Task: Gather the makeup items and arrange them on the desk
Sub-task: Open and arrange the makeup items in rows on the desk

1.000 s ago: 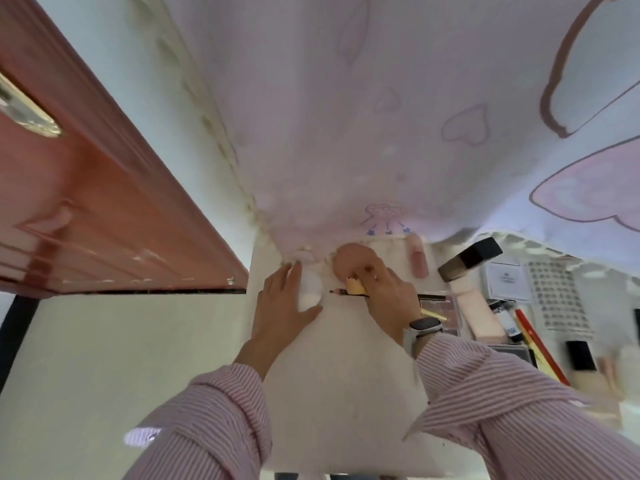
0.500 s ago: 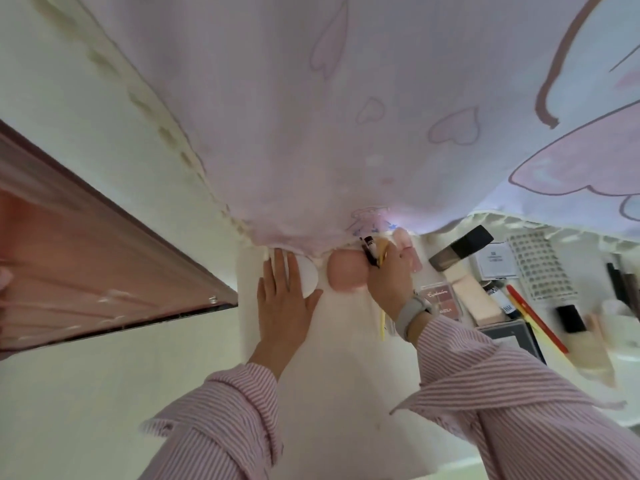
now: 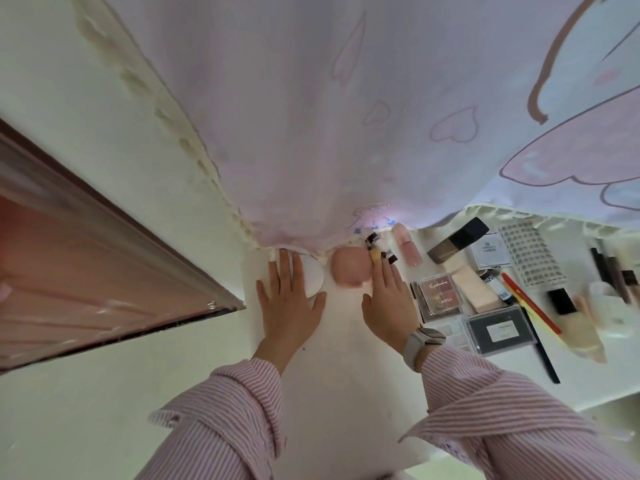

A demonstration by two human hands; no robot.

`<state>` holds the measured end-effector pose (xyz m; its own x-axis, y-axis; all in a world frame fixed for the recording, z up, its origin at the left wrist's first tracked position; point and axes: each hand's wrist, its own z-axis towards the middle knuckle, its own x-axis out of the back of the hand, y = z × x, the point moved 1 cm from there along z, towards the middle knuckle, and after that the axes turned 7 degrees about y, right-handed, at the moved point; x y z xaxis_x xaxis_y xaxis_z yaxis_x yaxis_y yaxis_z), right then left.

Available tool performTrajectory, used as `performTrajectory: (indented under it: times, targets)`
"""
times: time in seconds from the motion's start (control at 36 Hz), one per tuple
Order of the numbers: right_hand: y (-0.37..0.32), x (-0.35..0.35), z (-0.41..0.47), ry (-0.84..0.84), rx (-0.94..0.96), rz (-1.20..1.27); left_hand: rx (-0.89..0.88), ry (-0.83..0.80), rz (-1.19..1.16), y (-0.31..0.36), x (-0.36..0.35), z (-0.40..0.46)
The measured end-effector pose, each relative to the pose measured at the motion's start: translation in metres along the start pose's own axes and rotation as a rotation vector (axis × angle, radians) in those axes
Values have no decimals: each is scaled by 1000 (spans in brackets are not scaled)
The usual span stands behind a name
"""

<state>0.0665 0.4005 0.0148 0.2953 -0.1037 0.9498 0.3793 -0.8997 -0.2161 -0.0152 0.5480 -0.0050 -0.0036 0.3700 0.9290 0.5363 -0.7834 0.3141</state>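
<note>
The right hand (image 3: 388, 299), which half a second ago pinched the small yellow tube with black-and-white ends (image 3: 375, 250), now lies flat with its grip released. The tube rests at the white counter's (image 3: 332, 358) back edge beside the round peach sponge (image 3: 349, 271), long axis slanting back-left. The left hand (image 3: 289, 306) presses flat on the white round compact (image 3: 311, 278).

We see a round white compact (image 3: 313, 279) and a peach egg-shaped sponge (image 3: 349, 274) lying side by side at the far edge of the white surface (image 3: 346, 375), a small yellow tube with black-and-white caps (image 3: 375, 251) just beyond the sponge.
</note>
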Motion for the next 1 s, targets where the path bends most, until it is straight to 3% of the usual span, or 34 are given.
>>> performTrajectory:
  times: [0.17,0.28,0.53,0.72,0.86,1.0]
  targets:
    - [-3,12,-4,27,-12,5,23,146,-54,-12,1,-22]
    - [0,15,3,248,10,123,98,133,-48,-19,-13,-50]
    - [15,31,53,131,-71,-141,106,90,48,-25,-28,-59]
    - [13,32,58,172,-87,-86,102,97,67,-24,-28,-59]
    - [13,42,33,380,-154,343,118,47,76,-25,-26,-59]
    - [12,51,-20,408,-138,698,122,0,6,-21,-13,-58]
